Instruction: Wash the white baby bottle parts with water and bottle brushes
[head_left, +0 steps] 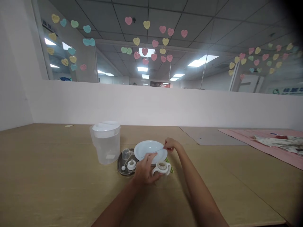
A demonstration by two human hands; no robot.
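Observation:
A white bowl point(148, 145) rests on the table, with a thin stick-like item point(160, 149) across its inside. At the bowl's right rim, my right hand point(170, 144) is closed on the end of that thin item. My left hand point(145, 171) is at the bowl's front edge, fingers apart, beside a white two-handled ring piece point(162, 167) that seems to sit on a clear container. Whether the left hand grips this container is unclear. Left of the bowl, a round metal tray point(120, 168) holds a clear cap point(126, 154), a white ring with a teat point(131, 164) and a small white-ended piece point(123, 168).
A clear lidded pitcher point(108, 151) stands left of the tray. Something green point(170, 167) lies right of the bowl. Far right, a pink cloth point(248, 140) carries a whitish fabric point(276, 141). A white wall point(151, 105) runs behind the table point(59, 176).

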